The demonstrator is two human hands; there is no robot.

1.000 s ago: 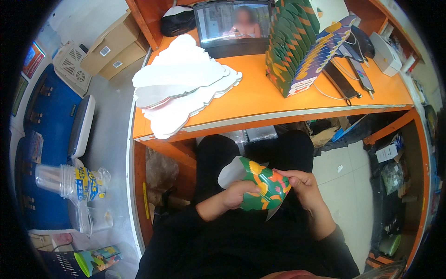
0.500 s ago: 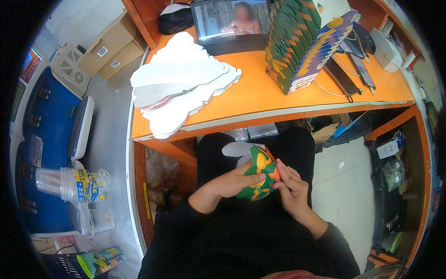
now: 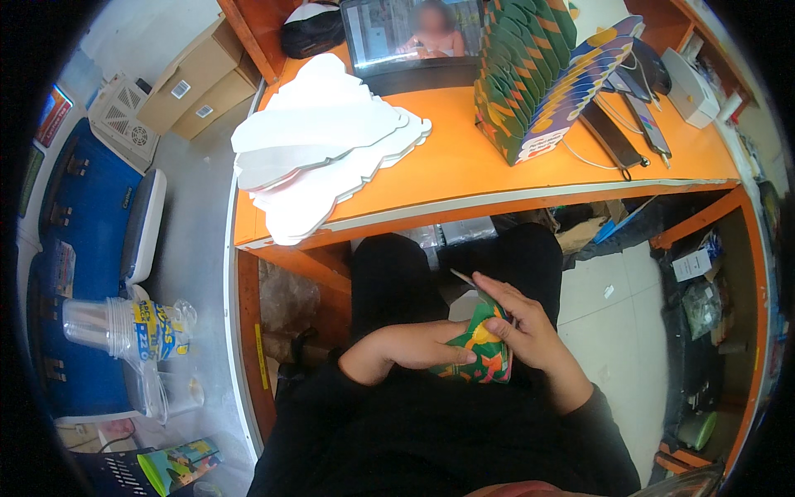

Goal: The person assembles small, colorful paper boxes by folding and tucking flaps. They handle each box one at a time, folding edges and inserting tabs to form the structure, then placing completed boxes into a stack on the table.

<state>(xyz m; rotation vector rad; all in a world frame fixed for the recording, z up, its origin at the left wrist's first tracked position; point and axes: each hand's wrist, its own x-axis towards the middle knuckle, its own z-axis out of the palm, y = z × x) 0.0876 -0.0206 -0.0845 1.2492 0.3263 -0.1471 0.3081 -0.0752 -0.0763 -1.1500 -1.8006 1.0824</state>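
Note:
Over my lap, both hands hold a green printed cardboard piece (image 3: 492, 364) with yellow and orange shapes, partly folded, its white inside flap showing at the far end. My left hand (image 3: 418, 346) grips it from the left, thumb lying on the printed face. From the right, my right hand (image 3: 526, 327) closes on it, thumb on the print and fingers stretched along the far flap. The fingers beneath the card are hidden. A stack of white die-cut card sheets (image 3: 327, 153) lies on the orange desk ahead of me.
On the orange desk (image 3: 431, 178), folded green card pieces (image 3: 520, 91) and purple ones (image 3: 580, 95) stand in a nested row. Behind are a screen (image 3: 414, 37), phones (image 3: 644, 124) and cables. Plastic cups (image 3: 124, 325) and cardboard boxes (image 3: 199, 87) sit on the left grey surface.
The cardboard piece has turned and flattened, with its white flap now tipped up on edge. My right hand has shifted up and over it; my left hand stays on its left side.

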